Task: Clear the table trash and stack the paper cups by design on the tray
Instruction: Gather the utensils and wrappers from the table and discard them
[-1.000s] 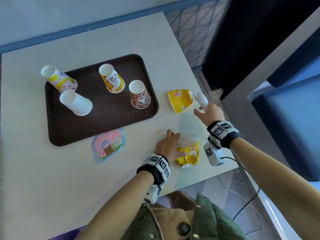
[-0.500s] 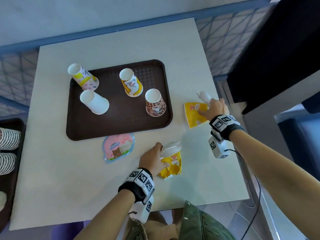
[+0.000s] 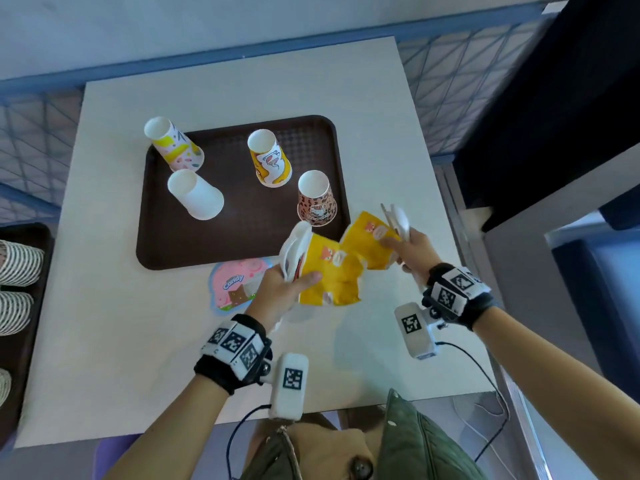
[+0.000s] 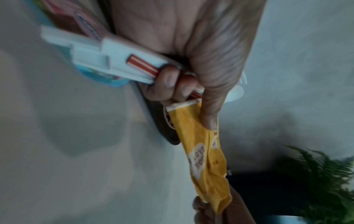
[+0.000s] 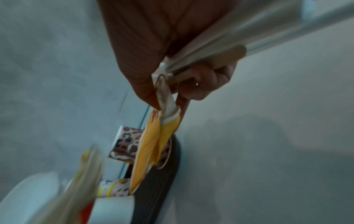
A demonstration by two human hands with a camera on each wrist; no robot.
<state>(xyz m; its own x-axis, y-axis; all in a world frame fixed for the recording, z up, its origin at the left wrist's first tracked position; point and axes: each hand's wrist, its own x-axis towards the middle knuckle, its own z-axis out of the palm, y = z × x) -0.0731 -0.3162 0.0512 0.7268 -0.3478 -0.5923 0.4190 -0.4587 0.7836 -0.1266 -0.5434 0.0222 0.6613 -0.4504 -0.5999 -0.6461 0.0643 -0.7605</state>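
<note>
My left hand (image 3: 294, 284) grips a yellow wrapper (image 3: 332, 277) together with a bundle of white plastic and red-striped trash (image 3: 294, 251), lifted above the table; the same wrapper (image 4: 206, 156) hangs from my thumb in the left wrist view. My right hand (image 3: 403, 249) pinches a second yellow wrapper (image 3: 370, 242) and holds white wrapped cutlery (image 3: 398, 220). On the brown tray (image 3: 173, 251) stand upside-down cups: a plain white one (image 3: 195, 195), a yellow-pink one (image 3: 176, 145), a yellow one (image 3: 270, 159) and a leopard-print one (image 3: 317, 199).
A pink candy wrapper (image 3: 235, 282) lies flat on the white table (image 3: 138, 358) just in front of the tray. A second dark tray with striped cups (image 3: 17, 268) sits off the table's left side. The table's right edge drops to the floor.
Both hands have lifted off the table with their yellow wrappers and white trash, and have come closer together above the tray's near right corner. The cups have not moved.
</note>
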